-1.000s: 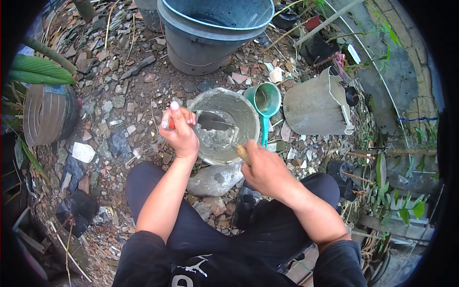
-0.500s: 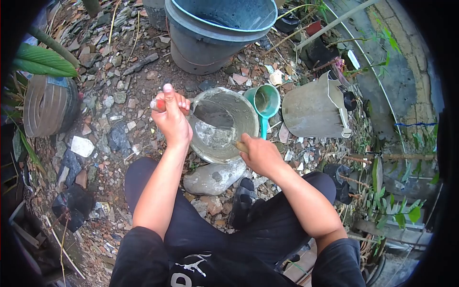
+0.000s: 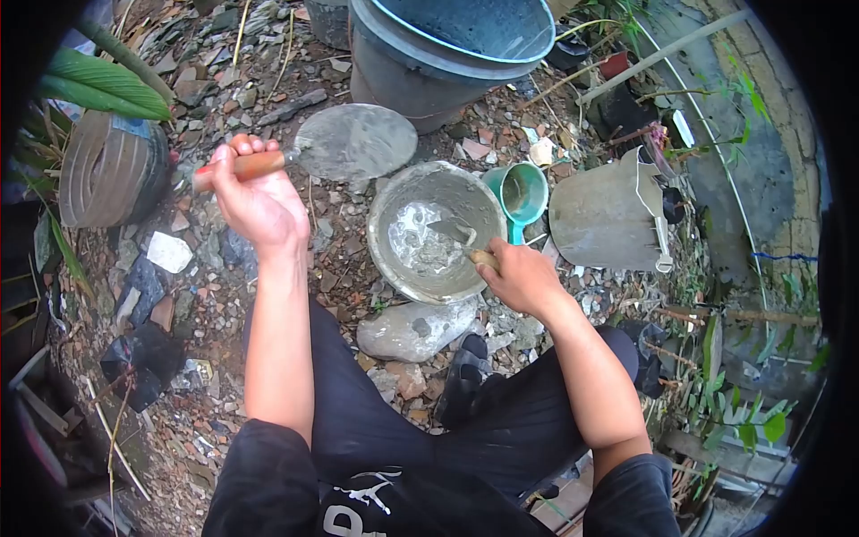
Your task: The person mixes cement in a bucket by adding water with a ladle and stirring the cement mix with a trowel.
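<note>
We see the left hand [image 3: 255, 199] closed around the wooden handle of a trowel [image 3: 344, 143], its round blade raised up-left of the bowl [image 3: 436, 231]. The right hand [image 3: 522, 278] grips a second trowel [image 3: 458, 234], whose blade sits in the wet mortar [image 3: 420, 246] inside the bowl. A green dipper [image 3: 523, 191] lies just right of the bowl, a grey stone [image 3: 416, 328] below it.

Daylight is falling on rubble-strewn ground [image 3: 268, 89], where a large grey tub [image 3: 447, 45] is standing beside a green dipper [image 3: 523, 192]; a weathered concrete wall [image 3: 761, 161] is running along the right, with plants growing beside it
</note>
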### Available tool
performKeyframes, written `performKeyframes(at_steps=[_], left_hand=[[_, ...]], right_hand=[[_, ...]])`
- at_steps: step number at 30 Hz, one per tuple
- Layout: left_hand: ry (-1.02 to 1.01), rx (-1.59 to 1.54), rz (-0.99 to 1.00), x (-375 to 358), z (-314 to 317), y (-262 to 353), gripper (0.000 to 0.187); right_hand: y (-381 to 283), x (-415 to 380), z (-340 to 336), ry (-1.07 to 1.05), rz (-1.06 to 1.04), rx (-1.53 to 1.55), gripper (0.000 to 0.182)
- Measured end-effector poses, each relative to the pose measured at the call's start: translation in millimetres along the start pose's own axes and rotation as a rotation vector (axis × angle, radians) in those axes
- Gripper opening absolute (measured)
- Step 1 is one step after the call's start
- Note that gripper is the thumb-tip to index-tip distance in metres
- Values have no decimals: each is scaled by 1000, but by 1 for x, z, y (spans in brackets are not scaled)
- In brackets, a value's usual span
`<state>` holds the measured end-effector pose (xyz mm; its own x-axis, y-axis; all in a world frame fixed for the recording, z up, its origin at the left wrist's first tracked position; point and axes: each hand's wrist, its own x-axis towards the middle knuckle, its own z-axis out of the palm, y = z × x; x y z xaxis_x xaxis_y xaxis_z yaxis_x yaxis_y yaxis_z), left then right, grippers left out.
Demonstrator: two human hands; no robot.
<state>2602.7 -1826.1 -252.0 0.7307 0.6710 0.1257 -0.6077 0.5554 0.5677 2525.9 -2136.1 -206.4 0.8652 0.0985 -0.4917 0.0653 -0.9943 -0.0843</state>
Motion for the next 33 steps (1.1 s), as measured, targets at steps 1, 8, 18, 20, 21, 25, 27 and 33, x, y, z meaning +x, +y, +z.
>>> performKeyframes(at_steps=[1, 8, 18, 20, 21, 25, 27, 33], left_hand=[[37, -33, 1, 4, -8, -4, 25], [166, 334, 39, 13, -66, -45, 23], [-334, 660, -19, -12, -43, -59, 15], [-400, 716, -56, -24, -34, -60, 17], [-447, 724, -71, -29, -31, -61, 17], [-545, 795, -93, -37, -28, -63, 18], [-560, 807, -83, -36, -28, -62, 18], [-716, 939, -139, -33, -27, -58, 22]], right_hand=[[-1, 0, 0, -9, -14, 9, 35], [3, 9, 2, -9, 1, 7, 35], [9, 31, 43, 14, -1, -9, 37], [6, 34, 51, 5, -17, 31, 36], [5, 35, 53, 1, -17, 30, 36], [5, 43, 65, -6, -9, 77, 35], [6, 45, 68, 1, -8, 81, 35], [5, 40, 44, -57, -94, 2, 35]])
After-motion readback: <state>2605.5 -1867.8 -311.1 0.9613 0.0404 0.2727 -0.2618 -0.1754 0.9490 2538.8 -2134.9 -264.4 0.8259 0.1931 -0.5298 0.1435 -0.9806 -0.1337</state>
